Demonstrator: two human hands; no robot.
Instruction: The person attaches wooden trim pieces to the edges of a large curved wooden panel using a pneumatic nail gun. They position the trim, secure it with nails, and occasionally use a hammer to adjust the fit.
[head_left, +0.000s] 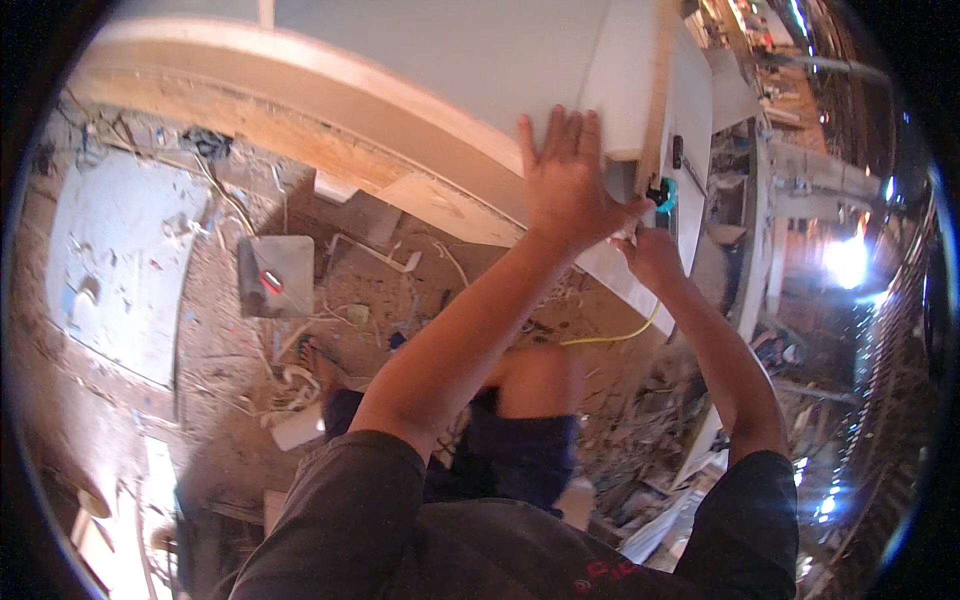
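My left hand lies with fingers spread on the pale flat panel, close to its near right corner. Its thumb reaches right, to the top of my right hand. My right hand is closed round a hand tool whose black and teal end shows just beyond the fingers; the grip hides the rest, so I cannot tell its exact kind. That end is against or very near the wooden strip along the panel's right side. A thin yellow hose runs up towards my right hand.
Along the panel's near side runs a wooden frame edge. Scraps and dust cover the floor at left, with a large white sheet and a grey square piece bearing a small red object. Cluttered timber structures and a bright light stand at right.
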